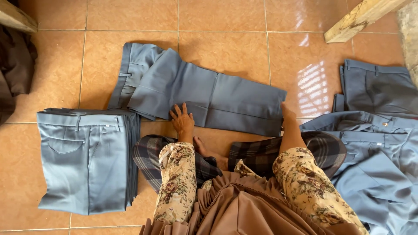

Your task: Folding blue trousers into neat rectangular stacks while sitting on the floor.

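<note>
Nearest: brown pleated cloth [244, 209] over lap, plaid dark fabric [152, 161] underneath, bare foot [204, 150] tucked btwn the knees. Both arms in floral beige sleeves [178, 182].

Left hand [182, 119]: flat, fingers spread wide, palm down on grey-blue folded trousers [204, 93], pressing near lower edge; nothing gripped.

Right hand [287, 115]: at trousers' right end by the leg hems, touching cloth; mostly hidden behind wrist, so can't tell how far open or whether pinching.

Trousers lying lengthwise across orange glossy floor tiles [226, 48], waistband to the left, legs doubled over.

To the left, just beside: neat stack of folded grey-blue trousers [85, 161], back pocket up. To the right: loose heap of unfolded grey-blue trousers [379, 143], touching plaid fabric.

Farther: dark brown garment [15, 65] at upper left edge, pale wooden beam [361, 17] at upper right.
</note>
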